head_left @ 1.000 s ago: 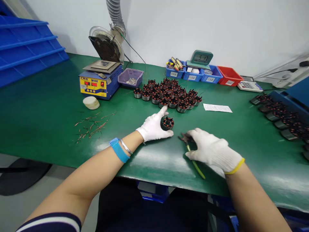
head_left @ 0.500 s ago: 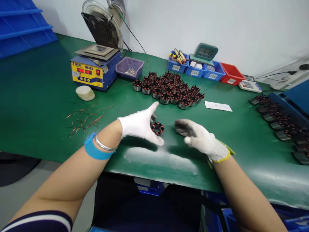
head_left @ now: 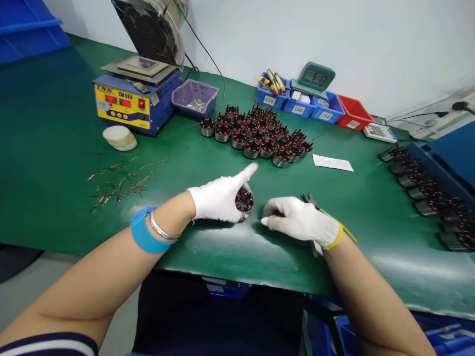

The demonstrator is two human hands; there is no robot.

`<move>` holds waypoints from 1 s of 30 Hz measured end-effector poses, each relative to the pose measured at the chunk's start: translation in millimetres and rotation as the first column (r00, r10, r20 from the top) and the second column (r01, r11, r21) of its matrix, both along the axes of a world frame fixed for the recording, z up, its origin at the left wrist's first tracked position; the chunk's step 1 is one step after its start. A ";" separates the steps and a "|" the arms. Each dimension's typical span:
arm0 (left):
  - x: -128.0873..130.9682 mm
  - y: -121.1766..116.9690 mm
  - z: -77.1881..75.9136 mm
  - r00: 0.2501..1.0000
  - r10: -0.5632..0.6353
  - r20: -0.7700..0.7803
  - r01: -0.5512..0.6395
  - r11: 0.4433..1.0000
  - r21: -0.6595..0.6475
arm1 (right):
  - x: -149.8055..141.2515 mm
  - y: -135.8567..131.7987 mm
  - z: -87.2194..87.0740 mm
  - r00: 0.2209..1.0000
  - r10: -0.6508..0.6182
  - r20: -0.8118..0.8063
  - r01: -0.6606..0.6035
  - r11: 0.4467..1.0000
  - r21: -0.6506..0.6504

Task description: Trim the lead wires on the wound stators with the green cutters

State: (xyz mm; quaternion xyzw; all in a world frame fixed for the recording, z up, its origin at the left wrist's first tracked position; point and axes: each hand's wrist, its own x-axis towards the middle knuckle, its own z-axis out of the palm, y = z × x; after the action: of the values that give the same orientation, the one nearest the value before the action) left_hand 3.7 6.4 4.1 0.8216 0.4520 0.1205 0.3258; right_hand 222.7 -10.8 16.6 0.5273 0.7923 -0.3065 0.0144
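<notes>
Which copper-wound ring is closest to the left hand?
The lone ring between the left hand's thumb and fingers. It is apart from the cluster behind it and the rings at far right.

Light bright, even. Pale glare on worktop (head_left: pixel 256 257), nearer me than my left hand (head_left: pixel 218 200); soft shadow beneath that hand. More sheen right of my right hand (head_left: pixel 297 218). Edges stretched, slightly soft.

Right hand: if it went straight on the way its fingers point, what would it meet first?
Probably the wire-wound ring in the left hand, though one view leaves the height of the right hand unclear.
</notes>
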 end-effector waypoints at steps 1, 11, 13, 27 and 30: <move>-0.6 0.2 -0.2 1.000 -0.007 0.003 0.007 1.000 -0.011 | -1.4 0.8 -1.4 0.995 -0.089 -0.051 0.090 0.996 0.023; -1.4 4.0 -1.8 0.997 -0.062 0.045 0.062 0.998 0.002 | -19.0 4.2 -34.2 0.901 -0.248 -0.356 0.357 0.891 0.282; -3.7 4.6 -1.5 0.995 -0.076 0.066 0.078 0.996 -0.035 | -17.3 4.7 -34.5 0.931 -0.253 -0.265 0.325 0.902 0.282; 21.0 -2.5 -7.7 0.965 0.258 0.053 -0.259 0.966 0.014 | -0.8 24.7 -32.9 0.837 -0.389 -0.385 0.478 0.862 0.168; 17.2 2.4 -12.2 0.963 0.210 0.167 -0.198 0.976 -0.088 | -4.1 25.3 -38.6 0.710 -0.249 -0.659 0.325 0.946 -0.007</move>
State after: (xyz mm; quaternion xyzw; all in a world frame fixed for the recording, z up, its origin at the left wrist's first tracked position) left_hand 20.9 8.8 -8.0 0.7449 0.5077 0.2092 0.3788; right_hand 218.6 14.5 -22.0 0.5039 0.6712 -0.4250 -0.3391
